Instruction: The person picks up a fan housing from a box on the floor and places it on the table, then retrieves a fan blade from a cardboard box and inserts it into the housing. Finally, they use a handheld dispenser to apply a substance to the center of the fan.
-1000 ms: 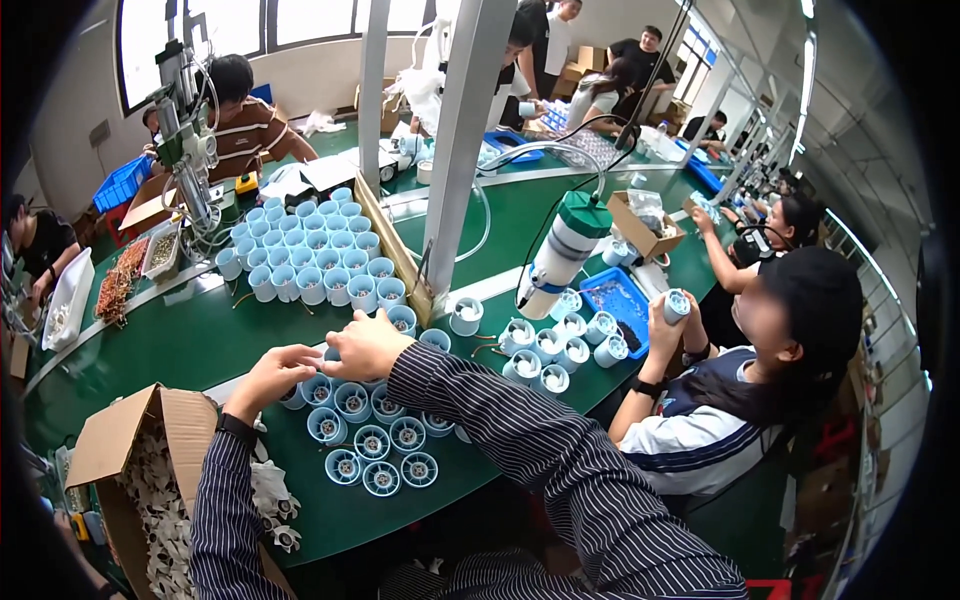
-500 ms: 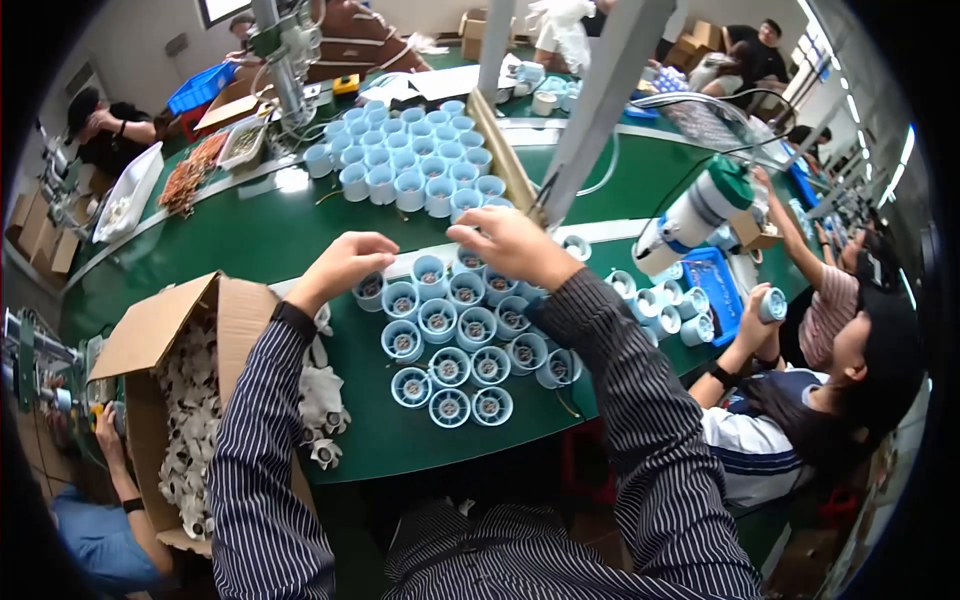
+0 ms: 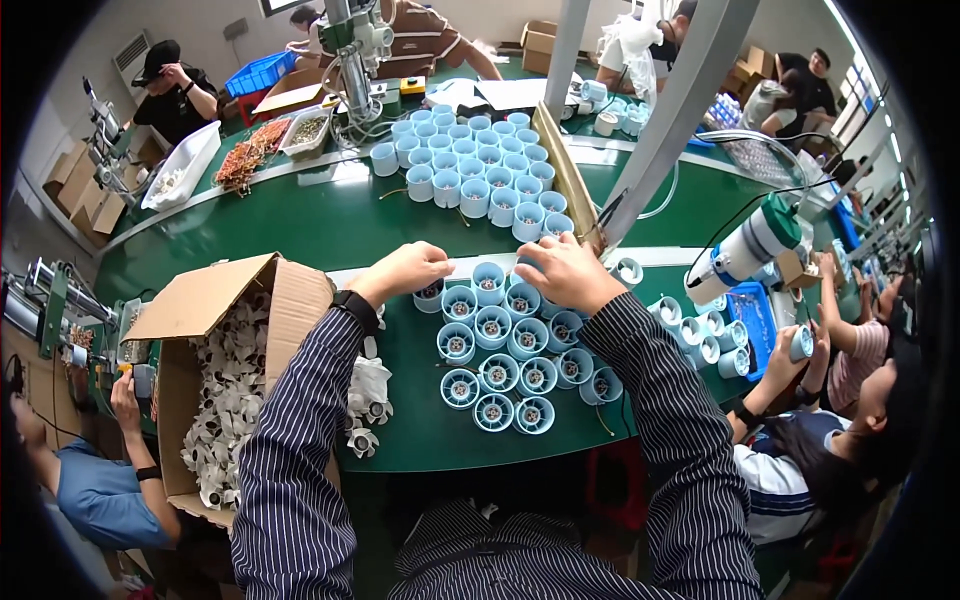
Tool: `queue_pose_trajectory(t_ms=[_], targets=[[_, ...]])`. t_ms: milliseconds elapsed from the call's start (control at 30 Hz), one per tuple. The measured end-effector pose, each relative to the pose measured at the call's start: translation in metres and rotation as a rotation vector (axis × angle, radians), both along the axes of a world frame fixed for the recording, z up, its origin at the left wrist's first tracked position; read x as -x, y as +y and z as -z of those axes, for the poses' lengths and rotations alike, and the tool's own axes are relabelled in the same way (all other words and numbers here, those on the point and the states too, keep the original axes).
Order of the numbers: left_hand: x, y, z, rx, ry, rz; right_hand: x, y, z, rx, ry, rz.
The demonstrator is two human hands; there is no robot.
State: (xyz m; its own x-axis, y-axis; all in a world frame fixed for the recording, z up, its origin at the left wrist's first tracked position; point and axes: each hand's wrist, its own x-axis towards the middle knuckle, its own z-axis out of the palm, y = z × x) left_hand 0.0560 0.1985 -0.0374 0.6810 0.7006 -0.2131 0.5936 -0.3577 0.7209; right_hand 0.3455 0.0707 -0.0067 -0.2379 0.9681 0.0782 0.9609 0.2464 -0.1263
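Light blue round plastic housings (image 3: 492, 327) with spoked insides and small parts at their centres stand upright in a cluster before me on the green table. Over the far left housings of the cluster is my left hand (image 3: 408, 272), its fingers stretched out and nothing seen in them. Across from it, my right hand (image 3: 575, 272) hovers above the far right housings. Its fingers are bent but apart, and I see nothing between them. The housings right under both hands are partly hidden. Farther off, a larger group of similar housings (image 3: 472, 170) stands in close rows.
An open cardboard box (image 3: 300, 310) of white plastic parts stands at my left, with loose white parts (image 3: 368, 390) beside it. A metal post (image 3: 665, 120) rises beyond my right hand. At right are a white-and-green cylindrical device (image 3: 745, 240), a blue tray (image 3: 755, 325) and a co-worker holding a housing.
The whole scene has shifted right and slightly down in the picture as my head turned. Against the housings, both hands keep nearly the same places.
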Motion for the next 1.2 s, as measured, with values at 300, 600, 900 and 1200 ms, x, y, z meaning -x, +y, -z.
queue_pose_trajectory(t_ms=[300,600,900,1200], targets=[[0.01,-0.011,-0.013,0.03,0.139,0.135,-0.008,-0.015,-0.001,0.083,0.123,0.057],[-0.018,-0.015,-0.005,0.133,-0.166,0.066,-0.027,-0.018,-0.008,0.145,0.203,0.013],[-0.051,-0.027,0.0,0.266,-0.247,0.305,-0.032,-0.04,-0.022,0.312,0.196,0.061],[-0.055,-0.037,-0.005,0.223,-0.138,0.302,-0.034,-0.055,-0.03,0.359,0.175,0.054]])
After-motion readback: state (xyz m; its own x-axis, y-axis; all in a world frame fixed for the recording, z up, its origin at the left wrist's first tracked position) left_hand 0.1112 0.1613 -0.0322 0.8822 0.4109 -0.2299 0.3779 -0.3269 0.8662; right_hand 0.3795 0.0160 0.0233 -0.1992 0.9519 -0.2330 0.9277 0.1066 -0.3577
